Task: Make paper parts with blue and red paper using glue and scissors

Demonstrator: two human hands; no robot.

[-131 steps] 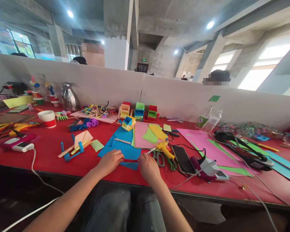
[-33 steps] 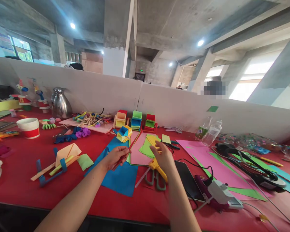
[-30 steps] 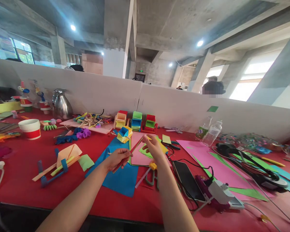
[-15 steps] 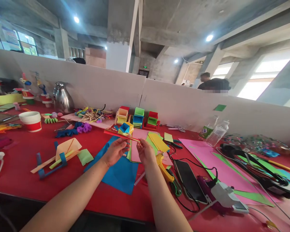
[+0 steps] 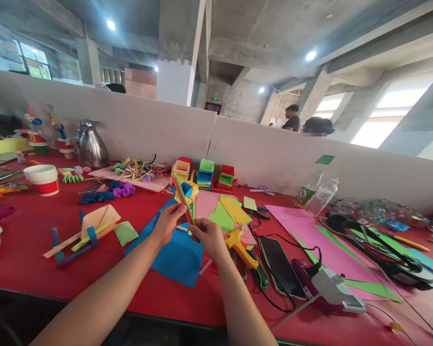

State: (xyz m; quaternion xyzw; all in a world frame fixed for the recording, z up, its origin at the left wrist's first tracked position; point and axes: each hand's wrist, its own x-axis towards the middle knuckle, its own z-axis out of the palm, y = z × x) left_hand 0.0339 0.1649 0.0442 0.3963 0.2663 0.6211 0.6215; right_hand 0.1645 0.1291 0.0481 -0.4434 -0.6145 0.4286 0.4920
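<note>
A narrow folded paper strip [image 5: 179, 188], red along one edge and olive green beside it, stands tilted above the table. My left hand [image 5: 169, 220] pinches its left edge partway down. The lower end sits between the thumb and fingers of my right hand [image 5: 207, 234]. Beneath both hands lies a blue paper sheet [image 5: 182, 264]. Just behind the strip is a blue-and-yellow folded paper piece [image 5: 190, 189], partly hidden by it. A yellow glue gun [image 5: 242, 247] rests to the right of my right hand, beside green and yellow paper sheets [image 5: 235, 209].
Small coloured paper boxes [image 5: 205, 173] stand at the back. Left are a paper cup [image 5: 42, 180], a steel jug [image 5: 92, 144] and a blue-and-peach paper construction [image 5: 82, 235]. To the right lie a phone [image 5: 283, 266], a power strip [image 5: 319, 288], cables, pink paper [image 5: 296, 226] and plastic bottles [image 5: 323, 197].
The strip has swung from nearly level to steeply tilted, its far end up, and its green side now shows. My right hand has moved lower and slightly left.
</note>
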